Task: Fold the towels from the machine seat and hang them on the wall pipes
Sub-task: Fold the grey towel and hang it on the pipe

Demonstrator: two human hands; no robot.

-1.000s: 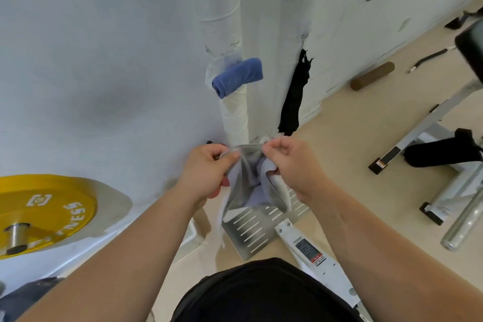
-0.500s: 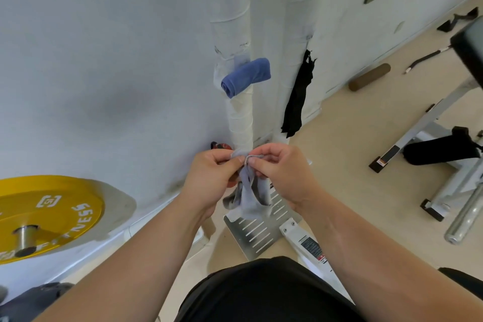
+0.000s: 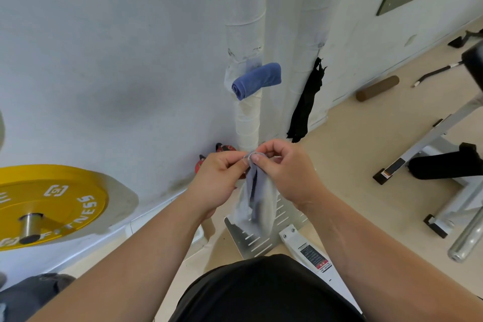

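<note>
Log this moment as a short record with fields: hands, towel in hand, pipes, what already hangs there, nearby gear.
left hand: pinching the top edge of the grey towel
right hand: pinching the same edge, beside the left
grey towel: hanging down from both hands, blurred, fold count unclear
wall pipes: two white wrapped pipes, upright
blue towel: rolled, resting against the nearer pipe
black cloth: hanging by the farther pipe
yellow weight plate: at left
</note>
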